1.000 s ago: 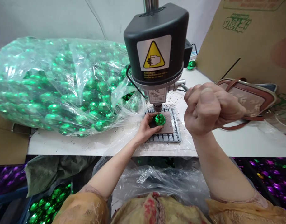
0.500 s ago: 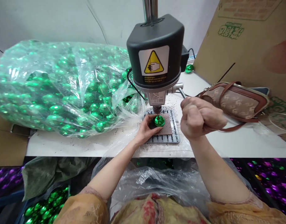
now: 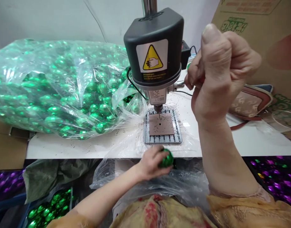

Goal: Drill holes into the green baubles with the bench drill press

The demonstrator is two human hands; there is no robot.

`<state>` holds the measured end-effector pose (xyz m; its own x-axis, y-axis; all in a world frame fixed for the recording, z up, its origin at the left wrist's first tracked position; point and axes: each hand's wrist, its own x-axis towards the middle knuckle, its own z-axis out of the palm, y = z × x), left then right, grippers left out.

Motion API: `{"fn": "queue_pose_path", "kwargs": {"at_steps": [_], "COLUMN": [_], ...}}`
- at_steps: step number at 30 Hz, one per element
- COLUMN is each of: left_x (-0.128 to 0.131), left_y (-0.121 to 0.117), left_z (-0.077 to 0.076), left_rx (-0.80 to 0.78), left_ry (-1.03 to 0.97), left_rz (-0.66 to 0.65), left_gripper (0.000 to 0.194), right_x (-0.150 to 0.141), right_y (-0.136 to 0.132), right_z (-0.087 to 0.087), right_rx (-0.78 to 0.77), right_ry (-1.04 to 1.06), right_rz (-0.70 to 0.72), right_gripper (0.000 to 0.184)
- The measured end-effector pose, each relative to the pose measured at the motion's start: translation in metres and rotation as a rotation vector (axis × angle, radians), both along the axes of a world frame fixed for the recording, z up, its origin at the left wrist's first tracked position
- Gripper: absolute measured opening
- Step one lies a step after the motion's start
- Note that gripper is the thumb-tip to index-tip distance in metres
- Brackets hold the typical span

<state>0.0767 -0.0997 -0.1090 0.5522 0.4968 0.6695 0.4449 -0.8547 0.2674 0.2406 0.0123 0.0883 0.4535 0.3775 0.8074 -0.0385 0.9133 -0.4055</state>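
My left hand (image 3: 151, 165) has its fingers wrapped around a shiny green faceted ball (image 3: 167, 159), just off the table's front edge. My right hand (image 3: 218, 72) is closed in a fist at the side of a small drill press (image 3: 157, 34), on its feed lever (image 3: 180, 85); most of the lever is hidden by the hand. Below the drill chuck (image 3: 158, 108), a brown square board (image 3: 165, 129) with a dark hole lies on the slotted metal base (image 3: 146, 139). Dark shavings are scattered over the board and base.
A large clear bag (image 3: 62, 91) of green balls fills the table's left side. A handbag (image 3: 251, 103) and a cardboard box (image 3: 275, 47) stand at right. Below the table are green balls (image 3: 49, 209) at left, purple ones (image 3: 278, 180) at right, and plastic sheeting (image 3: 183, 183) in front.
My left hand has drawn the green ball off the board toward me, over the table's front edge. My right hand has risen with the lever, and the chuck stands clear above the board.
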Motion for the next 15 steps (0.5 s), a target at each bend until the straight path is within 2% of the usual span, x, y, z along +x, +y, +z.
{"fn": "queue_pose_path", "kwargs": {"at_steps": [3,5,6,8,9,13,15], "left_x": [-0.009,-0.016,-0.019,-0.028,-0.034,-0.053,-0.056], "left_y": [-0.034,-0.033,-0.024,0.011,0.036,0.151,0.198], "left_z": [-0.011,-0.011,-0.008,0.005,0.015,0.058,0.071], "left_rx": [0.164,0.203,0.219,0.235,0.154,-0.182,-0.319], "left_ry": [0.327,0.335,0.275,0.131,0.126,0.280,0.400], "left_rz": [-0.108,-0.128,-0.106,0.029,0.158,0.705,0.873], "left_gripper": [0.036,0.037,0.035,0.022,0.024,0.039,0.044], "right_x": [-0.001,-0.001,-0.002,-0.002,-0.002,-0.002,-0.001], "right_y": [-0.002,-0.003,-0.003,-0.002,-0.001,0.002,0.002], "right_z": [-0.003,-0.003,-0.002,-0.002,-0.002,-0.002,-0.003], "right_rx": [-0.026,-0.032,-0.028,-0.002,0.013,0.050,0.042], "right_ry": [-0.001,0.000,0.000,0.005,0.011,0.018,0.013], "right_rz": [-0.007,0.011,0.015,0.015,0.015,0.006,0.009], "right_gripper": [0.045,0.043,0.043,0.043,0.043,0.044,0.044]}}
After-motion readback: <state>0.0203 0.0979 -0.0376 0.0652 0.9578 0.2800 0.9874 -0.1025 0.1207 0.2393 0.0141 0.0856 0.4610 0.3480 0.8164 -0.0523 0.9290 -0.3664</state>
